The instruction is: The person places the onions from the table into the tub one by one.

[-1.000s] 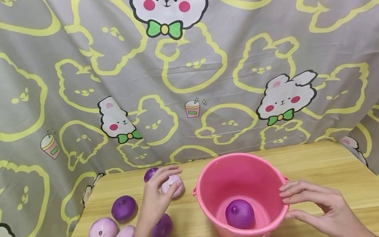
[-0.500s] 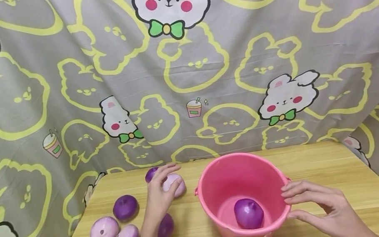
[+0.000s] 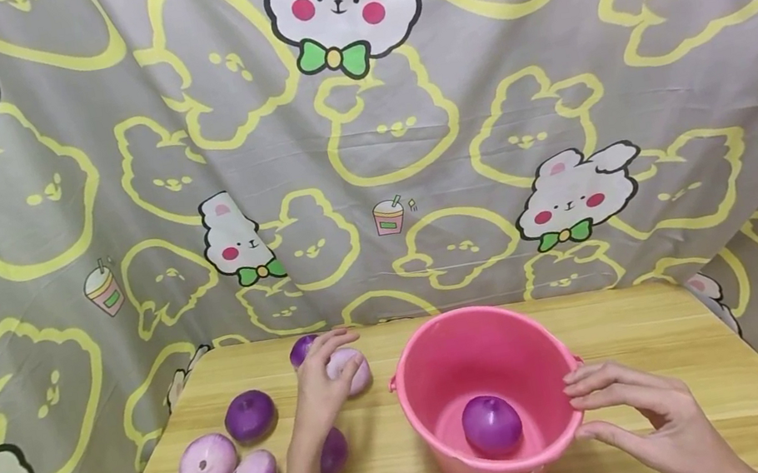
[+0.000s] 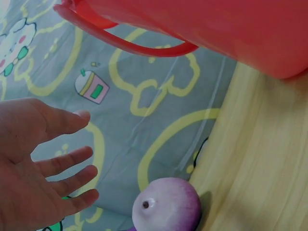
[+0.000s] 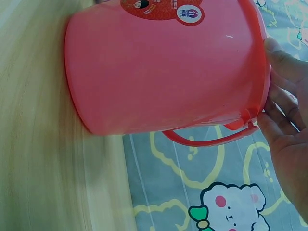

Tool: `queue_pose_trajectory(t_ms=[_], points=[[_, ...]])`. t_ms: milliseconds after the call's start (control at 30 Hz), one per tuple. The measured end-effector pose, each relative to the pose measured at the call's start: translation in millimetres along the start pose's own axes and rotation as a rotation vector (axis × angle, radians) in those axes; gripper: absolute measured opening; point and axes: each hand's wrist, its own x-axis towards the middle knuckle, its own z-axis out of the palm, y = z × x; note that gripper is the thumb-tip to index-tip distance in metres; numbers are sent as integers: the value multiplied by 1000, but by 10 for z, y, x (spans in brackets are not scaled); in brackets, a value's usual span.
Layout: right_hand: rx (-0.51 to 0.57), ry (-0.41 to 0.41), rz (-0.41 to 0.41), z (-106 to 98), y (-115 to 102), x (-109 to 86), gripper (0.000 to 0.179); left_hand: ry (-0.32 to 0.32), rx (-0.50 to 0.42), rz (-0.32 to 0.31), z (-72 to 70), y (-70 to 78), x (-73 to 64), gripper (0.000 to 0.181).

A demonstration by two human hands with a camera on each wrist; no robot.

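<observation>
A pink bucket (image 3: 456, 459) stands upright on the table with one purple onion (image 3: 492, 425) lying at its bottom. My right hand (image 3: 646, 413) touches the bucket's right rim with fingertips and thumb, the fingers fairly straight. Above the onions left of the bucket hovers my left hand (image 3: 319, 382), thumb and fingers apart and nothing between them. Nearest to it lies a pale onion (image 3: 353, 372), partly covered by the hand in the head view; in the left wrist view this onion (image 4: 168, 207) is apart from the fingers. A dark purple onion (image 3: 302, 349) sits just behind.
Left of my left forearm lie a dark onion (image 3: 250, 416) and two pale onions (image 3: 208, 464). Another purple onion (image 3: 333, 453) is half hidden behind that forearm. The wooden table (image 3: 722, 370) ends at a patterned curtain (image 3: 407, 138). The bucket's handle (image 5: 207, 143) hangs down behind it.
The onion in the bucket has rolled to the right, then slightly back left. My left hand has stayed near the pale onion, its forearm shifting a little right. My right hand keeps touching the rim.
</observation>
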Motion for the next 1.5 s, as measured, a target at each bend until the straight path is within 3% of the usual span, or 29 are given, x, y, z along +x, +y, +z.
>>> queue_pose_trajectory(t_ms=[167, 567, 967, 1300, 1500], points=[[-5, 4, 14, -6, -6, -13, 43, 3, 51, 7, 23, -45, -1, 33], [-7, 1, 1, -11, -4, -7, 42, -45, 92, -70, 51, -107, -18, 37], [-12, 1, -2, 0, -26, 21, 38, -64, 165, -92, 118, -208, -53, 37], [-9, -10, -5, -18, 17, -16, 39, -93, 255, -89, 173, -295, -91, 39], [-10, -9, -16, -15, 2, 3, 38, -74, 301, -75, 195, -333, -113, 38]])
